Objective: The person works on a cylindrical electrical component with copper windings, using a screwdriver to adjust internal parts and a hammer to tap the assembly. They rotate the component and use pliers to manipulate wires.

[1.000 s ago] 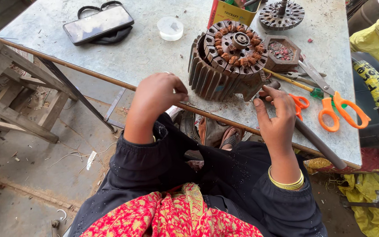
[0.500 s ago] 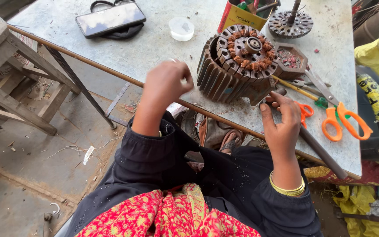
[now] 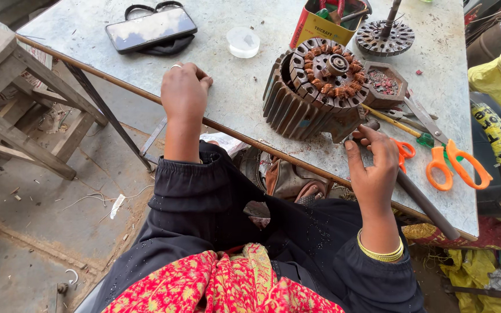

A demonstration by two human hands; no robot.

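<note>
Right hand (image 3: 378, 165) grip closed on dark rod (image 3: 427, 206); left hand (image 3: 184, 93) fisted.

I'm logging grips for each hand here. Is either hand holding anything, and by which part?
The right hand grips a dark metal rod at its upper end, beside the ribbed motor stator. The left hand rests fisted on the grey metal table; nothing visible in it.

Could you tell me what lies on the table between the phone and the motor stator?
In the head view, a small white plastic lid lies between the phone and the motor stator.
</note>
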